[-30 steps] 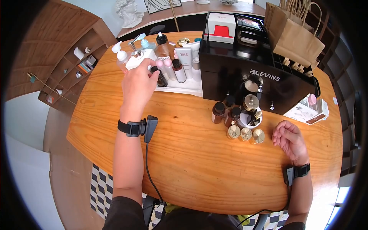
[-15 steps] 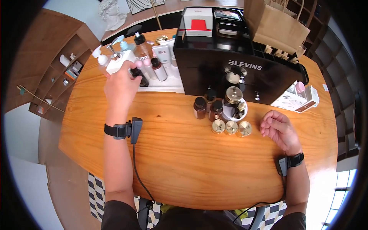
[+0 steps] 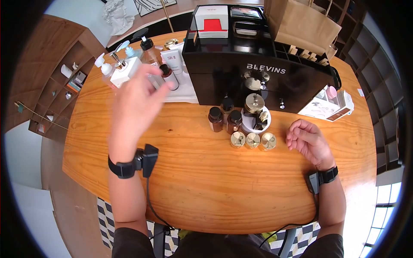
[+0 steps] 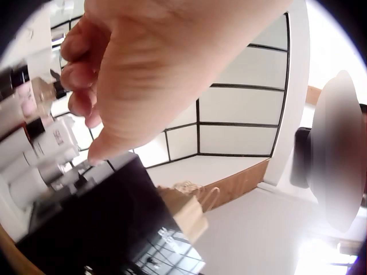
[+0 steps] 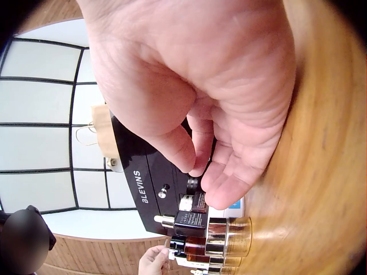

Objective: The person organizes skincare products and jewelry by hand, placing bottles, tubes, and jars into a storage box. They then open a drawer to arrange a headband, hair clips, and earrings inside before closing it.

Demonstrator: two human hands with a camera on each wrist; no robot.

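Observation:
My left hand (image 3: 137, 103) is raised over the left of the table, blurred, with thumb and fingers apart and nothing visible between them. Just beyond its fingertips, a brown bottle with a black cap (image 3: 168, 78) stands on the white tray (image 3: 185, 96). A white square pump dispenser (image 3: 124, 72) is behind the same hand, which hides part of the tray. On the table, my right hand (image 3: 310, 144) lies loosely curled, holding nothing. To its left are several gold-capped jars (image 3: 253, 141) and brown bottles with black caps (image 3: 234, 121).
A black BLEVINS cabinet (image 3: 258, 81) fills the back middle, with a white-and-red box (image 3: 211, 21) and brown paper bags (image 3: 303, 30) at its top. A white organizer (image 3: 331, 105) stands to its right. An SK-II tube (image 3: 173, 60) and pump bottles crowd the tray's back.
My left hand has let go of a small dark bottle at the tray and drawn back toward me, its fingers spreading. The head view has shifted; my right hand stays put.

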